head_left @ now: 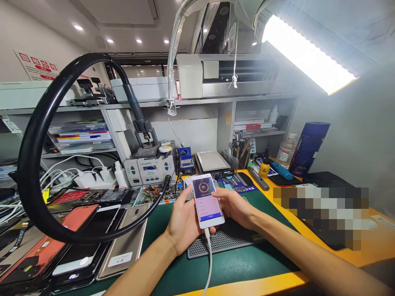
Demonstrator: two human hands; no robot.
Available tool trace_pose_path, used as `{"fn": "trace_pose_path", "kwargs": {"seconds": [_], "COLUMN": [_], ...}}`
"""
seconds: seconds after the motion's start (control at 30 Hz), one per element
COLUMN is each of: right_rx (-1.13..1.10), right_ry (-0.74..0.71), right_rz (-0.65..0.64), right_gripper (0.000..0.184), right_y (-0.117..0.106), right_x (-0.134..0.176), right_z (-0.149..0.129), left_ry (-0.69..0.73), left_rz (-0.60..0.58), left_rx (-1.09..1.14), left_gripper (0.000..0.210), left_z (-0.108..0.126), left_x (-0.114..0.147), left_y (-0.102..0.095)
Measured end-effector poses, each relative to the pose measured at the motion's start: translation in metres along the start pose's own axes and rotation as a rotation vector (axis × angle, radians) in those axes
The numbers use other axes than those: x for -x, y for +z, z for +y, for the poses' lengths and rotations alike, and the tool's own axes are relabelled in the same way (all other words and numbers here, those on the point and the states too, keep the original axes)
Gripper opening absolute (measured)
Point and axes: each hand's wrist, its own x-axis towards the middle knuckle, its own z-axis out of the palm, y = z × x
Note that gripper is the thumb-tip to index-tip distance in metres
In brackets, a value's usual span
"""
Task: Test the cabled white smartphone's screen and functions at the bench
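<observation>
Holding wht phone [206, 207] w/ L hand [184, 220]

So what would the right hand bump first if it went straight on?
Most likely the phone: the right hand points at its edge, a fingertip over its screen. Touching is hard to tell.

Single head-worn view, facing forward and down, bench [262, 284] close below, shelves [262, 98] beyond
</observation>
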Motion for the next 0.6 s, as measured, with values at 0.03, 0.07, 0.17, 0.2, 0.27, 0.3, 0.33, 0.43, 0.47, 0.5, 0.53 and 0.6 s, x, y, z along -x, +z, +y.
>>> {"fn": "trace_pose_path", "kwargs": {"seconds": [0.03,0.07,0.17,0.2,0.27,0.3,0.33,0.43,0.47,0.5,0.53,0.6], "right_rx": [0.0,0.001,-0.013,-0.02,-0.028,-0.027,-0.026,-0.032,-0.038,-0.042,-0.048,-0.055], "right_ry": [0.002,0.003,0.01,0.013,0.026,0.033,0.035,0.024,0.027,0.03,0.043,0.042], "right_rz": [0.007,0.011,0.012,0.006,-0.013,-0.026,-0.036,-0.035,-0.03,-0.031,-0.035,-0.018], "right_gripper": [0.024,0.024,0.026,0.027,0.03,0.032,0.033,0.035,0.035,0.036,0.036,0.036], "right_y": [0.0,0.0,0.0,0.0,-0.001,-0.001,-0.001,-0.001,-0.001,-0.001,-0.002,-0.003], "right_x": [0.0,0.0,0.0,0.0,-0.001,-0.001,-0.002,-0.005,-0.006,-0.006,-0.007,-0.01], "right_z": [0.0,-0.001,-0.001,-0.001,-0.001,-0.001,-0.001,0.001,0.001,0.002,0.002,0.003], "left_ry": [-0.001,-0.001,0.006,0.006,0.007,0.008,0.012,0.025,0.027,0.029,0.033,0.026], "left_rz": [0.002,0.002,0.011,0.015,0.021,0.022,0.021,0.03,0.037,0.045,0.049,0.058], "left_rx": [0.002,0.002,0.0,-0.003,-0.01,-0.015,-0.021,-0.049,-0.062,-0.071,-0.076,-0.087], "left_gripper": [0.072,0.072,0.071,0.071,0.071,0.071,0.071,0.07,0.069,0.068,0.067,0.066], "left_z": [0.0,0.0,-0.001,-0.001,-0.001,-0.001,-0.001,0.0,0.001,0.001,0.001,0.001], "left_x": [0.0,0.0,0.0,0.0,0.001,0.001,0.001,0.003,0.003,0.004,0.004,0.006], "left_y": [0.0,0.0,0.0,0.0,0.0,0.001,0.001,0.003,0.004,0.004,0.004,0.004]}}
